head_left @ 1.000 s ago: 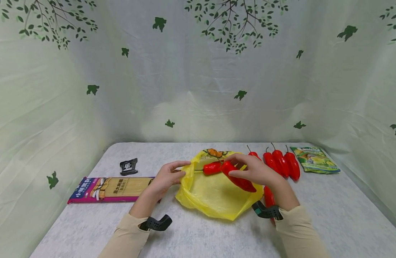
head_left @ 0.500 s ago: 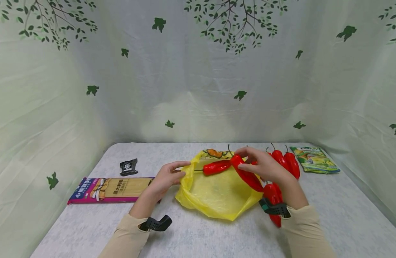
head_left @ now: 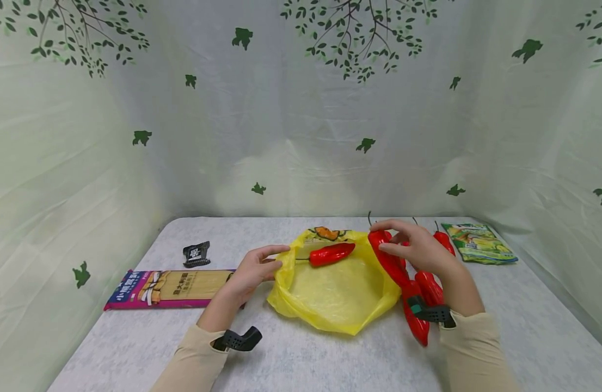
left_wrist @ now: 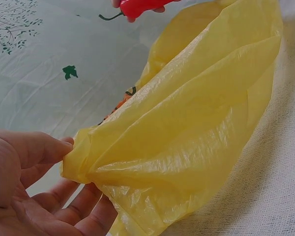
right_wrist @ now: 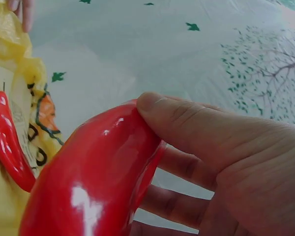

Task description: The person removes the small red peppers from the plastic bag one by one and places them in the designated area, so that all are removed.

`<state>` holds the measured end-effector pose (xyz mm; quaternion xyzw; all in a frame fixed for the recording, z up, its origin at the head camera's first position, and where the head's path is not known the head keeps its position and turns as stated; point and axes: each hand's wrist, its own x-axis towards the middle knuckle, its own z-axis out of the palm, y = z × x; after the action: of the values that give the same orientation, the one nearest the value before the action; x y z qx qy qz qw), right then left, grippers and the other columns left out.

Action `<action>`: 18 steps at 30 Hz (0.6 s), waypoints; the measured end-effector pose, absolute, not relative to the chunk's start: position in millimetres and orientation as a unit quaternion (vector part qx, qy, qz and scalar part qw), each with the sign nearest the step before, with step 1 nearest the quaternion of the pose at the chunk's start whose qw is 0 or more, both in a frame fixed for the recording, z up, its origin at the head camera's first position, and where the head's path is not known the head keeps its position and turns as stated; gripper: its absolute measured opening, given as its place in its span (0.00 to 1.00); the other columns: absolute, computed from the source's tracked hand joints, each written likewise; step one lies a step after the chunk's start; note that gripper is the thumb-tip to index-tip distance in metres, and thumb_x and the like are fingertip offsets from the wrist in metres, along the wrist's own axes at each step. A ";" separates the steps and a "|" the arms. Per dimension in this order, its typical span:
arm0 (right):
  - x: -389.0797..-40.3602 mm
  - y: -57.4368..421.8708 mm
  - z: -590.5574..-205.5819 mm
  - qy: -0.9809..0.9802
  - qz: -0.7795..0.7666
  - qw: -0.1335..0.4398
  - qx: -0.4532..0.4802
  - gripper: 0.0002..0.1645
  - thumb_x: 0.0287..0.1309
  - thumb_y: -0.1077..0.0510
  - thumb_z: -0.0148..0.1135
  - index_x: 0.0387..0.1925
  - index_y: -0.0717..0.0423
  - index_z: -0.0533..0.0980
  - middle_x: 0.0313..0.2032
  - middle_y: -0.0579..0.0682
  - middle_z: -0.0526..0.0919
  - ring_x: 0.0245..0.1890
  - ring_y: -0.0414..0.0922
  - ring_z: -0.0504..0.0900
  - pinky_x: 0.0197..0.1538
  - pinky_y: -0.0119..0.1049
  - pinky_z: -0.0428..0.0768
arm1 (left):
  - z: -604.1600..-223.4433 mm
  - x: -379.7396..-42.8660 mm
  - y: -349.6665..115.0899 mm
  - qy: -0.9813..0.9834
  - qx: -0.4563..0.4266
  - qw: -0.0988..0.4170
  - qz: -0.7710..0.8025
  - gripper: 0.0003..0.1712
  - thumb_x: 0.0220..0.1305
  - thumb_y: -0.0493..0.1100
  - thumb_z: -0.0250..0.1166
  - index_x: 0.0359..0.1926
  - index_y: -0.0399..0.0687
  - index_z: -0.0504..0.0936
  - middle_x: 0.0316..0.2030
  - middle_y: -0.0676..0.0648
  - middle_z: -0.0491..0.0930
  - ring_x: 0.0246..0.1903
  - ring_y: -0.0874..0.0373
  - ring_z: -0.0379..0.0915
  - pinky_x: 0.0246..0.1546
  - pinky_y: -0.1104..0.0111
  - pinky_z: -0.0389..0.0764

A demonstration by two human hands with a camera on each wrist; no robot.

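My left hand (head_left: 254, 269) pinches the left rim of a yellow plastic bag (head_left: 325, 310), whose mouth is spread wide. The thumb laps over the gathered plastic (left_wrist: 78, 157) in the left wrist view. Inside the bag lies a red chili pepper (head_left: 332, 254), its stem pointing left. My right hand (head_left: 418, 245) grips another red chili pepper (head_left: 385, 256) over the bag's right rim, stem up and tip slanting down to the right. That held pepper (right_wrist: 96, 172) fills much of the right wrist view, with the thumb on its near side and fingers behind.
More red chili peppers (head_left: 416, 324) lie right of the bag, partly hidden under my right hand and wrist. A green and yellow packet (head_left: 479, 243) sits at the back right. Leftward are a long pack of noodles (head_left: 183, 288) and a small black wrapped packet (head_left: 196, 254).
My right hand has moved right with its chili pepper, from over the middle of the bag to its right rim. The pepper in the bag shows fully now. My left hand has stayed put.
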<state>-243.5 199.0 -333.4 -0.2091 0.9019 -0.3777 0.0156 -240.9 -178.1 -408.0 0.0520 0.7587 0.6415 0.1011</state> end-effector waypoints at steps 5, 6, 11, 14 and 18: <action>-242.8 212.9 -330.3 0.904 -0.383 0.023 -0.190 0.28 0.63 0.50 0.66 0.64 0.38 0.71 0.59 0.57 0.77 0.45 0.53 0.79 0.35 0.39 0.86 | -407.4 -241.0 -178.0 0.758 0.050 0.101 0.642 0.22 0.72 0.36 0.57 0.64 0.51 0.78 0.66 0.43 0.72 0.50 0.55 0.79 0.49 0.64 0.85; -242.7 215.8 -330.0 0.904 -0.383 0.021 -0.190 0.29 0.63 0.51 0.66 0.65 0.38 0.71 0.60 0.57 0.76 0.50 0.54 0.78 0.39 0.41 0.87 | -407.1 -240.9 -178.1 0.758 0.049 0.101 0.643 0.22 0.72 0.36 0.57 0.64 0.51 0.78 0.66 0.44 0.72 0.50 0.55 0.79 0.49 0.64 0.85; -241.4 227.6 -327.7 0.908 -0.380 0.014 -0.179 0.31 0.64 0.51 0.65 0.67 0.37 0.69 0.61 0.59 0.75 0.53 0.56 0.77 0.36 0.41 0.86 | -406.1 -241.1 -178.9 0.757 0.049 0.098 0.644 0.22 0.72 0.36 0.57 0.64 0.51 0.78 0.66 0.44 0.71 0.51 0.55 0.79 0.48 0.64 0.85; -240.2 234.4 -327.4 0.915 -0.371 0.016 -0.156 0.33 0.63 0.50 0.66 0.68 0.35 0.67 0.58 0.60 0.75 0.51 0.57 0.76 0.30 0.40 0.85 | -406.4 -241.4 -179.2 0.757 0.053 0.099 0.643 0.21 0.72 0.37 0.57 0.64 0.51 0.78 0.67 0.44 0.71 0.52 0.55 0.79 0.48 0.63 0.85; -239.9 243.2 -330.3 0.921 -0.365 0.016 -0.139 0.34 0.63 0.50 0.65 0.69 0.37 0.67 0.61 0.60 0.73 0.55 0.60 0.75 0.32 0.43 0.87 | -408.3 -241.1 -179.8 0.760 0.055 0.105 0.639 0.22 0.72 0.37 0.57 0.64 0.52 0.78 0.68 0.44 0.70 0.53 0.55 0.78 0.50 0.63 0.84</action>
<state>-239.9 243.2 -330.3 -0.1393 0.9205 -0.3647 0.0157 -241.1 -179.8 -408.3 0.0554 0.7597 0.6394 0.1045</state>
